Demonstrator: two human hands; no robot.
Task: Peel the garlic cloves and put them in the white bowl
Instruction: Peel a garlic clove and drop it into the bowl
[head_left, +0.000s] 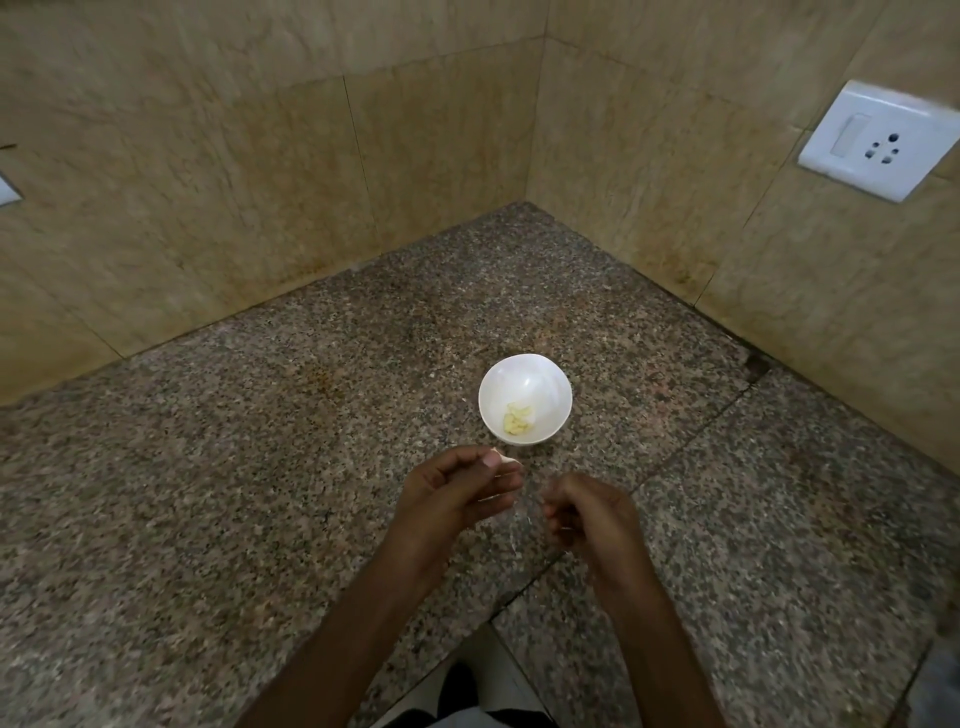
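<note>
A speckled granite table (260, 467) fills a corner between beige tiled walls (208, 182), with a white socket plate (878, 140) at the upper right of the frame. The white bowl (524, 379) sits at centre, with peeled garlic cloves (517, 420) lying in it. Just below it, the left hand (457, 499) pinches a garlic clove (503, 459) at its fingertips. The right hand (592, 514) is curled beside it, blurred; I cannot tell whether it holds anything.

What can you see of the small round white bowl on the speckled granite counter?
The small round white bowl, glossy like ceramic or plastic, stands upright on the speckled granite counter. A few pale yellow peeled garlic pieces lie low on its near inner side; the rest of the inside is bare. The left hand and the right hand are just in front of it, not touching it.
</note>
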